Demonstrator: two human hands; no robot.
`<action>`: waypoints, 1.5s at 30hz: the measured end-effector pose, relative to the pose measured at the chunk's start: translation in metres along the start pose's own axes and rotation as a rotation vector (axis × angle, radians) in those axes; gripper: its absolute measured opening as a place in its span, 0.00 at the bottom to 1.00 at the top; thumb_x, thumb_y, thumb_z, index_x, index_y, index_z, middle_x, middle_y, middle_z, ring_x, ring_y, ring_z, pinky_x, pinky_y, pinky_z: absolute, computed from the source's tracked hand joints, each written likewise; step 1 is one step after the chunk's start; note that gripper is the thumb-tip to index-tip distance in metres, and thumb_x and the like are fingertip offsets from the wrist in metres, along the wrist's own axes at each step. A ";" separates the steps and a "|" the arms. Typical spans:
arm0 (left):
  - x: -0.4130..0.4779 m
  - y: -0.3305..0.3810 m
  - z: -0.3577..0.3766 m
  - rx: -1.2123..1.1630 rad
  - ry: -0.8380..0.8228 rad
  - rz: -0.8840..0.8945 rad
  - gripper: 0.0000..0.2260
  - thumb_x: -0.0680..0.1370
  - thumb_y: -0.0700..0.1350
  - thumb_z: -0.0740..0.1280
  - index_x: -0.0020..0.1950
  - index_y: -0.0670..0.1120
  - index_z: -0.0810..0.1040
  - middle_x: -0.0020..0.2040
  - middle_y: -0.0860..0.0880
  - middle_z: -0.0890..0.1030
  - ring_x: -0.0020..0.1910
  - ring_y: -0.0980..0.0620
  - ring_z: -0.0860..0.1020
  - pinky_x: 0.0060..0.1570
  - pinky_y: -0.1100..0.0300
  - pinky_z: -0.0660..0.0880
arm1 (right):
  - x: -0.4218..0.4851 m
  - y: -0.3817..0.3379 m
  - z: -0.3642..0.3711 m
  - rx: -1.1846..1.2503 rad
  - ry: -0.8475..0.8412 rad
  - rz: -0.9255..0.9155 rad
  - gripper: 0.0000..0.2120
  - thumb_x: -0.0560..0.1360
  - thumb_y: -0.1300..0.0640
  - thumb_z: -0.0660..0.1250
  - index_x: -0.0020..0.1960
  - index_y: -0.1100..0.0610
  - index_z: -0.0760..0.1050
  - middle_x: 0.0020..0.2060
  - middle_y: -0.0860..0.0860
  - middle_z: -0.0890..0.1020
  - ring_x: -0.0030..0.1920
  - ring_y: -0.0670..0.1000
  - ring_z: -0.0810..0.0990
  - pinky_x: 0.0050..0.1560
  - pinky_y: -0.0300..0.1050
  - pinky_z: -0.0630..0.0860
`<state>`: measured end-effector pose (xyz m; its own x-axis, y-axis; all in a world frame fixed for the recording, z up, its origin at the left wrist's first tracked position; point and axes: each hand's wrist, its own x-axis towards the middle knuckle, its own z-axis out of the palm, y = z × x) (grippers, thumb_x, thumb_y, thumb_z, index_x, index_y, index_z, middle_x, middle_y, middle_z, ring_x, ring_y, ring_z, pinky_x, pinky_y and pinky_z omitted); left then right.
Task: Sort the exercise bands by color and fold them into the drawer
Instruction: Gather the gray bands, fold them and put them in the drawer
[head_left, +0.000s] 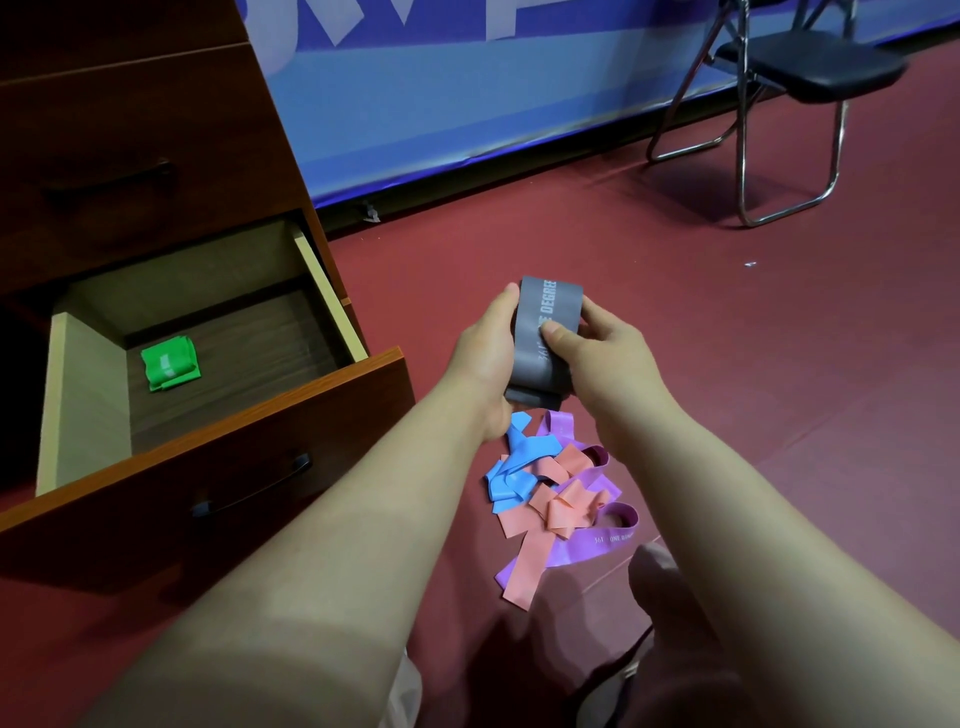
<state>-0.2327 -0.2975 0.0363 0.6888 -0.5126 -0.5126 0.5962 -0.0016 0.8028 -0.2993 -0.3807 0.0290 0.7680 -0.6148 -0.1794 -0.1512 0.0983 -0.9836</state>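
A grey exercise band (545, 325) with white lettering is held folded above the floor, gripped on its left edge by my left hand (485, 348) and pinched on its right side by my right hand (592, 343). Below my hands lies a tangled pile on the red floor: blue bands (519, 467), salmon bands (553, 512) and purple bands (587, 545). At the left, the open wooden drawer (218, 415) holds one folded green band (169, 364) near its back left corner.
The brown drawer cabinet (130, 156) stands at the left, its upper drawers shut. A blue banner wall (467, 104) runs along the back. A black folding chair (795, 78) stands at the far right. My knee (660, 577) is at the bottom right.
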 end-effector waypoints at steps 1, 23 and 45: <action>0.000 0.000 0.000 -0.002 0.008 0.000 0.20 0.79 0.60 0.60 0.59 0.48 0.80 0.52 0.42 0.85 0.43 0.41 0.83 0.40 0.47 0.81 | -0.001 0.000 0.001 -0.040 -0.011 -0.022 0.14 0.78 0.61 0.65 0.61 0.49 0.78 0.51 0.48 0.85 0.51 0.51 0.84 0.55 0.50 0.81; 0.002 0.002 -0.012 0.163 0.153 0.210 0.15 0.83 0.54 0.58 0.46 0.46 0.77 0.47 0.42 0.83 0.46 0.42 0.82 0.54 0.43 0.79 | -0.011 -0.007 0.026 -0.116 -0.060 0.005 0.13 0.82 0.52 0.57 0.62 0.53 0.75 0.52 0.48 0.81 0.44 0.44 0.79 0.41 0.36 0.73; -0.022 0.045 -0.172 0.703 0.477 0.267 0.26 0.83 0.57 0.48 0.55 0.41 0.79 0.52 0.40 0.81 0.49 0.39 0.80 0.50 0.48 0.79 | -0.014 0.020 0.188 -0.360 -0.088 -0.194 0.10 0.81 0.49 0.57 0.54 0.51 0.75 0.43 0.41 0.79 0.43 0.40 0.77 0.41 0.31 0.70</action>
<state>-0.1502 -0.1380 0.0315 0.9604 -0.1599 -0.2282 0.1083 -0.5404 0.8344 -0.1963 -0.2227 0.0090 0.8517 -0.5240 -0.0073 -0.1940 -0.3024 -0.9332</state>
